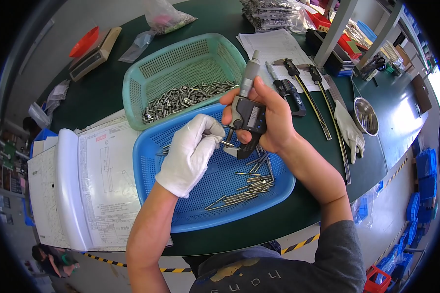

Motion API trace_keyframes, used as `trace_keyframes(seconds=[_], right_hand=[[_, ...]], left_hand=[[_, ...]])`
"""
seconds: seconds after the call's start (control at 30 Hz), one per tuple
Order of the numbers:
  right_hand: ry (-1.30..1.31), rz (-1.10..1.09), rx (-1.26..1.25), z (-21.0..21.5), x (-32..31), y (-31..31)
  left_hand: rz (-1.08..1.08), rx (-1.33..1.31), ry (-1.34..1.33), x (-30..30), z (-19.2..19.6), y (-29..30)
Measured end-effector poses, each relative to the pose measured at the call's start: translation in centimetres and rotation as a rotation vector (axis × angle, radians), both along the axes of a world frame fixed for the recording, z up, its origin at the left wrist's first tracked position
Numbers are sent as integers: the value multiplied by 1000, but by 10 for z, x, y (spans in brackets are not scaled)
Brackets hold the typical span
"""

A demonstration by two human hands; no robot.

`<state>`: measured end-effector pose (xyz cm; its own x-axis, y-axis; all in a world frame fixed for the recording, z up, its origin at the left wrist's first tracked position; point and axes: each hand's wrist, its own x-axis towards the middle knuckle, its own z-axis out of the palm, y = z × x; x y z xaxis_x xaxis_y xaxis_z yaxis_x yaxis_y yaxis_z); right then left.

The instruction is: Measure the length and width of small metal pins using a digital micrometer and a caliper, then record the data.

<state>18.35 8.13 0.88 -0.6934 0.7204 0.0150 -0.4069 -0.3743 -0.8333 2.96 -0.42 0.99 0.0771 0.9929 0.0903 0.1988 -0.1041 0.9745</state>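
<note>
The small metal pin (226,143) sits in the mouth of the digital micrometer (249,115), above the blue basket (278,188). The gloved left hand (190,154) pinches the pin's end; the bare right hand (271,119) is closed round the micrometer's frame. The pin looks stiff, light and slippery, best held by its ends. Its contact with the measuring faces is too small to make out.
</note>
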Motion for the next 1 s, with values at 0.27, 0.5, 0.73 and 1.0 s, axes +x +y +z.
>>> trace_keyframes(seconds=[0.27, 0.5, 0.73, 1.0], right_hand=[[-10, 5, 16, 1, -1, 1], [-18, -18, 37, 1, -1, 0], [-61, -17, 35, 1, -1, -2], [-95, -69, 26, 6, -3, -1]], left_hand=[[-32, 26, 7, 2, -2, 1], [-39, 47, 20, 3, -2, 0], [-38, 30, 4, 4, -1, -2], [147, 120, 92, -1, -12, 9]])
